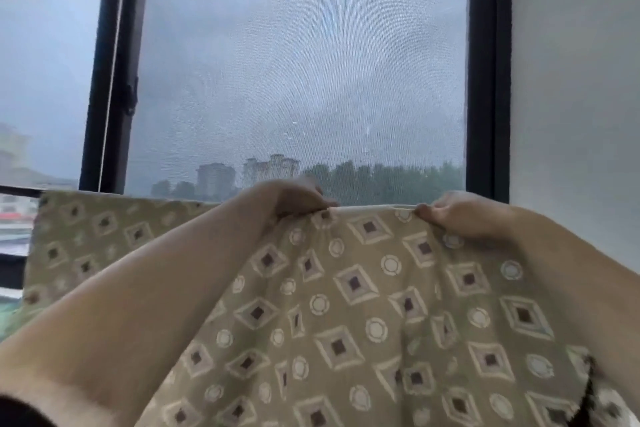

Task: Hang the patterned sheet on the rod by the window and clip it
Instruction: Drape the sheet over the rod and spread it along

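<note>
Beige sheet with diamond-and-circle print (346,305) held up near dark-framed window (488,80). Top hem pinched by left hand (298,199) and right hand (460,213), fingers (425,210) clamped on fabric. Far-left portion judged draped; rod hidden. No clips seen; clipping left.

Above left hand (294,199), pane covered by mesh screen (294,62). Black window frame (488,80) seen above right hand (464,215), white wall (571,80) right of it. Grey daylight admitted.
</note>
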Demonstrator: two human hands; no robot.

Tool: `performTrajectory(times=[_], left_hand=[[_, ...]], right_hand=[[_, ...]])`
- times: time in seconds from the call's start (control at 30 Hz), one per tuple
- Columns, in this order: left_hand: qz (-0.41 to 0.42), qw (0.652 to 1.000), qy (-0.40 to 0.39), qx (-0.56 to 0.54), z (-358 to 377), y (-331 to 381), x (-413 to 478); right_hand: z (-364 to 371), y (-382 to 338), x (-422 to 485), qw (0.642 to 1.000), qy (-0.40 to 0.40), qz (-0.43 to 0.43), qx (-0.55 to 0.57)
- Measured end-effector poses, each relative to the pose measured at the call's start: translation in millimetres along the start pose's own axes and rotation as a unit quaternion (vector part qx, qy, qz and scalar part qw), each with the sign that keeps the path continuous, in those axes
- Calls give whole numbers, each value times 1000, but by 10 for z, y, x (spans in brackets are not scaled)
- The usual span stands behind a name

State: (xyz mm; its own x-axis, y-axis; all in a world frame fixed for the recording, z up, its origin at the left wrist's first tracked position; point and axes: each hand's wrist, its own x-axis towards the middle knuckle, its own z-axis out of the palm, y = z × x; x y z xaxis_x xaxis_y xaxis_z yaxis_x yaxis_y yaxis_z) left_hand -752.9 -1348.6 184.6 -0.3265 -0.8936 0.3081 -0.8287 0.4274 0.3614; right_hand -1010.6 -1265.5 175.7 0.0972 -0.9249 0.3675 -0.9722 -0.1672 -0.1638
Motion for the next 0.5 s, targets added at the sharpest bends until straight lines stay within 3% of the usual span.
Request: performTrajectory(times=[0.07,0.13,0.23,0.37,0.5], left_hand=[[-9,995,-62,-80,3,-37,-109],[5,991,-67,-112,34,-105,-165],[53,996,8,-71,19,-230,-181],[38,989,61,-127,-28,-279,-144],[2,979,173,-110,79,-208,32]], right_hand=[[-51,36,-62,1000,4,5,-12],[-71,77,-32,1000,3,21,-16],[-39,122,103,996,55,64,2],[51,193,248,980,186,67,5],[14,113,145,987,160,-12,15]])
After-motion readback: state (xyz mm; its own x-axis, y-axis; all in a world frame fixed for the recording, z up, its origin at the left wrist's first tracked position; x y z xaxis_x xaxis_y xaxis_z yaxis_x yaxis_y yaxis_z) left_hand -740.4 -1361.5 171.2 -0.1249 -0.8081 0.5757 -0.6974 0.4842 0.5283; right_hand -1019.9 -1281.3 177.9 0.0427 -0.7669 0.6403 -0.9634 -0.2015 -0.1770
